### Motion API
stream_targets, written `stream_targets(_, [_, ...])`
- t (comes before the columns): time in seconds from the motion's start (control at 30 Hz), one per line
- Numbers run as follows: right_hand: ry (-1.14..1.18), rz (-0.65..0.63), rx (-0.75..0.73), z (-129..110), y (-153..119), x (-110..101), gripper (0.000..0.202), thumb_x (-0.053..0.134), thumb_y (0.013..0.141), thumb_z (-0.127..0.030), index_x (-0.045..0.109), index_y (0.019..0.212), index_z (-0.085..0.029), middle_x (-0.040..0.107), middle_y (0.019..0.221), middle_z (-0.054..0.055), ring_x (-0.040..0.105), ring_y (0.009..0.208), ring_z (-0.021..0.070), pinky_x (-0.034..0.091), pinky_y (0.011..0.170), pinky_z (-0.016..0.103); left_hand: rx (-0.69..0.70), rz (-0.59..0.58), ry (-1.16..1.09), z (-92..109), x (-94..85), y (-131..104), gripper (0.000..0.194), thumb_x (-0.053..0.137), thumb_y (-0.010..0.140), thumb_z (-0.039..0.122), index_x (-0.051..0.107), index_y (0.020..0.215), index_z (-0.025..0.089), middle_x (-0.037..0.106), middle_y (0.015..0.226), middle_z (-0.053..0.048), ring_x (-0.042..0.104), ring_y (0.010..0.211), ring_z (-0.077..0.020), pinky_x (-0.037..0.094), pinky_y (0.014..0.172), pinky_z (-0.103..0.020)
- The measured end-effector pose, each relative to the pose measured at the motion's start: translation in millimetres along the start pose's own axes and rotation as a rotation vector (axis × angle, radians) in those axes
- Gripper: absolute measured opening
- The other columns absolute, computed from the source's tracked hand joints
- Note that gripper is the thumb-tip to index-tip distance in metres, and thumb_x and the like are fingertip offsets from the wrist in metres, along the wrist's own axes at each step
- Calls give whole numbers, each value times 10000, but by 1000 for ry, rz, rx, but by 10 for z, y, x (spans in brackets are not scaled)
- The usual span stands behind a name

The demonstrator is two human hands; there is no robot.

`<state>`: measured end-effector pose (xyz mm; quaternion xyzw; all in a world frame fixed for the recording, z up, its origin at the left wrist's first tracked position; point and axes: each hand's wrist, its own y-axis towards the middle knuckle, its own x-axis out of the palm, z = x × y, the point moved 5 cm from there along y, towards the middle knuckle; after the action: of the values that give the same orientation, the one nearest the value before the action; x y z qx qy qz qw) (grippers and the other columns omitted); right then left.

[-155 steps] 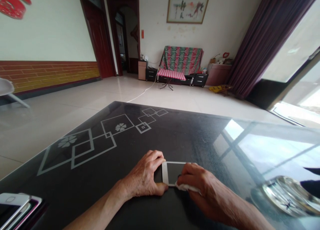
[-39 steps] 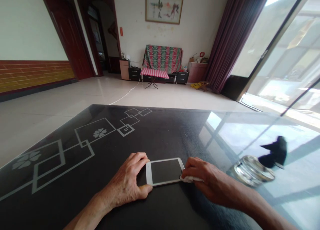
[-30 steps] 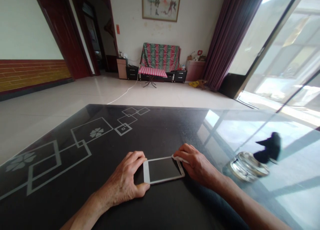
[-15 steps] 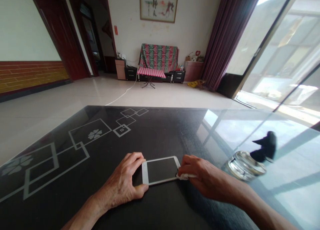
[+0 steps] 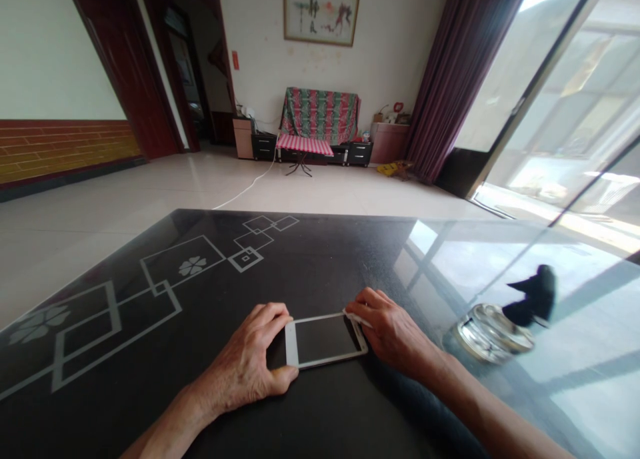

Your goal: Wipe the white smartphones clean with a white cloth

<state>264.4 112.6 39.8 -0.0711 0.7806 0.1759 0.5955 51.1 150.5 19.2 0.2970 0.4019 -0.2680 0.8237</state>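
A white smartphone (image 5: 327, 342) with a dark screen lies flat on the glossy black table (image 5: 310, 272). My left hand (image 5: 260, 352) grips its left end, the thumb at the near corner and the fingers at the far one. At the phone's far right corner is my right hand (image 5: 387, 322), its fingers closed on a small white cloth or tissue (image 5: 359, 319), mostly hidden beneath them. The cloth touches the phone's edge there.
To the right of my right hand stands a clear glass object (image 5: 493, 332) with a black upper part (image 5: 535, 296). Beyond the table are a small table with a striped pink top (image 5: 305, 144), low black cabinets (image 5: 359, 154) and a purple curtain (image 5: 450, 72).
My right hand has moved from the phone's near right corner up to its far right corner, taking the white cloth along. My left hand keeps its hold on the phone.
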Motion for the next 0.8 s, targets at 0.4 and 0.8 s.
stream_targets(0.4, [64, -158, -61, -160, -149, -123, 323, 435, 828, -36, 636, 968, -247, 518, 895, 31, 500, 825, 165, 415, 727, 266, 1, -1, 0, -20, 15, 18, 441, 638, 627, 197, 555, 1061, 194, 515, 1150, -71, 485, 1043, -251, 431, 954, -377])
stream_targets(0.8, [-26, -56, -47, -160, -5, -28, 295, 419, 830, -28, 630, 938, -204, 518, 902, 42, 469, 813, 160, 393, 740, 281, 9, 6, -11, -4, 5, 15, 444, 643, 626, 205, 569, 1064, 198, 526, 1131, -63, 495, 1016, -248, 438, 937, -380])
